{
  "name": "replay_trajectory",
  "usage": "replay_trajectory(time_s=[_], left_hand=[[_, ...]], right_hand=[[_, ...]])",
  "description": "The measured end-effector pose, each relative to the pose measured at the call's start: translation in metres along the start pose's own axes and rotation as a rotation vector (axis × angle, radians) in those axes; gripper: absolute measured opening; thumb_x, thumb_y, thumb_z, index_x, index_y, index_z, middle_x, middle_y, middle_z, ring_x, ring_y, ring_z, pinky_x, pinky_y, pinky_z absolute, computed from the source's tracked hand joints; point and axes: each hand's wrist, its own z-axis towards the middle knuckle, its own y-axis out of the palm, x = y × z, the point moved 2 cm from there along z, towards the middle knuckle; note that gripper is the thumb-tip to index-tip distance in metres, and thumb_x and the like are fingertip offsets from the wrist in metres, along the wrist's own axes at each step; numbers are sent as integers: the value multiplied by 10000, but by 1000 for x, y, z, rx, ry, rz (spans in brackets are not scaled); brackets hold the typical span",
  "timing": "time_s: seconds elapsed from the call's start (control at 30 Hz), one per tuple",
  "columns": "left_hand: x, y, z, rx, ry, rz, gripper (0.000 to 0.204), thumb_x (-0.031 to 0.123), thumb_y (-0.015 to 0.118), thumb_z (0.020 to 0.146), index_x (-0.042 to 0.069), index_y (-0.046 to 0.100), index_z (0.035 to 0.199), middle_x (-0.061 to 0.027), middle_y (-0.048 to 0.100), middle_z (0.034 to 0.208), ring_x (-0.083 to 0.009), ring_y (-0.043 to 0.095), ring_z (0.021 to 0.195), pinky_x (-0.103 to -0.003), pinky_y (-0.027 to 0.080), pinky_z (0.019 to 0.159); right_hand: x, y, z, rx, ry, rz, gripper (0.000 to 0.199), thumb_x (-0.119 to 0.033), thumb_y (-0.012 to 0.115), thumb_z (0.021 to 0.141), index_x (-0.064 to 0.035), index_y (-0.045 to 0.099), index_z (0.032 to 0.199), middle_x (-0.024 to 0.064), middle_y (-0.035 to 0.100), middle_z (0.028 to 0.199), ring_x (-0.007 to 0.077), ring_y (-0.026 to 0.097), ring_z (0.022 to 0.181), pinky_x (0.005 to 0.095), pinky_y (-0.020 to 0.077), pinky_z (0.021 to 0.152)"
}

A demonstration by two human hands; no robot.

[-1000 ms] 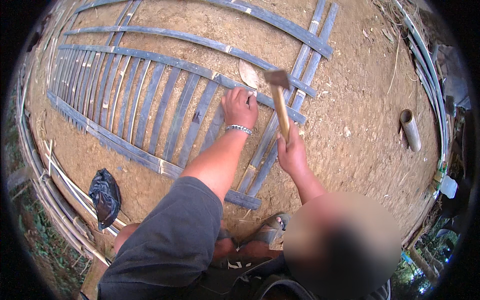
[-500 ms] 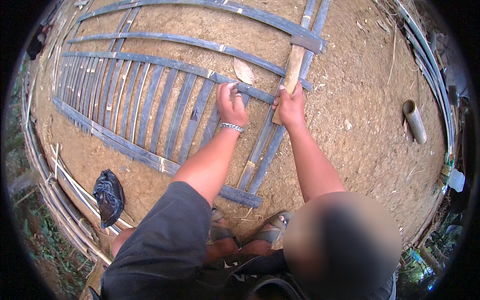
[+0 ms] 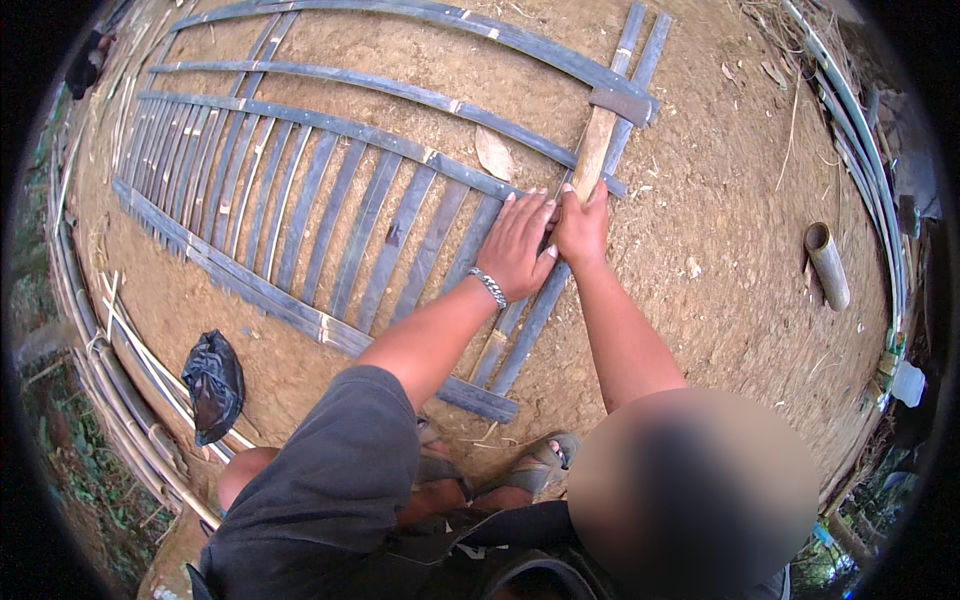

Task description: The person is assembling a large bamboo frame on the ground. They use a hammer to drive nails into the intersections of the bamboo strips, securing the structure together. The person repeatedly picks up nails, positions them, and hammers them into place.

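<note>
A wide lattice panel of grey, weathered bamboo slats (image 3: pixel 330 215) is lying flat on the bare brown earth (image 3: pixel 720 200), its thin upright strips crossed by longer curved rails. The left hand (image 3: pixel 515 245), wearing a silver chain bracelet (image 3: pixel 489 287) at the wrist, is being pressed palm-down and nearly fully spread on the slats near the panel's right end, gripping nothing; it appears to be placed there to pin the strips flat against the rail beneath. The right hand (image 3: pixel 582 228) is being closed around the lower part of a pale wooden handle of a hammer (image 3: pixel 597 150), whose dark metal head (image 3: pixel 620 103) is being rested against the pair of grey side rails (image 3: pixel 640 60) at the top right, apparently where rail and cross strip meet. The two hands are being held touching, side by side, probably so the spot being worked is kept steady. A dry brown leaf (image 3: pixel 494 153) is lying between two rails just above the hands. A short cut bamboo tube (image 3: pixel 828 265) is lying well apart to the right, and a crumpled black plastic bag (image 3: pixel 213 385) is lying beside stacked bamboo poles (image 3: pixel 110 390) at the lower left. Sandalled feet (image 3: pixel 535 465) are being kept just below the panel's lower edge.
</note>
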Motion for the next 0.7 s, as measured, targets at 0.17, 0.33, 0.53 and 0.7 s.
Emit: replay_trajectory(time_s=[0.17,0.33,0.53,0.7], left_hand=[[-2,10,-4,-253,-49,151,772,337,532,961,-60,282,1574,-244,305,1646,-358,210,1571,-520,95,1293],[-4,11,-4,-370,-33,330,889,523,500,984,-72,236,1590,-235,254,1671,-339,156,1587,-502,55,1297],[-12,-13,8,-574,206,426,1093,734,479,928,-85,200,1597,-227,229,1682,-322,124,1594,-475,44,1302],[-22,-20,13,-620,286,416,1134,777,483,900,-81,217,1593,-220,245,1676,-323,135,1590,-456,68,1305]], right_hand=[[5,-1,0,-10,4,6,478,-197,628,964,2,498,1379,290,670,1174,445,658,1104,470,494,969],[-17,-2,-8,29,-57,-105,469,-189,628,964,13,500,1368,283,670,1173,433,667,1083,462,505,949],[-13,-4,-6,-10,-1,-3,461,-190,632,965,11,505,1360,267,664,1189,415,663,1073,457,505,942],[11,-2,3,-52,-58,104,434,-151,619,990,13,497,1373,199,669,1143,304,676,1036,419,524,914]])
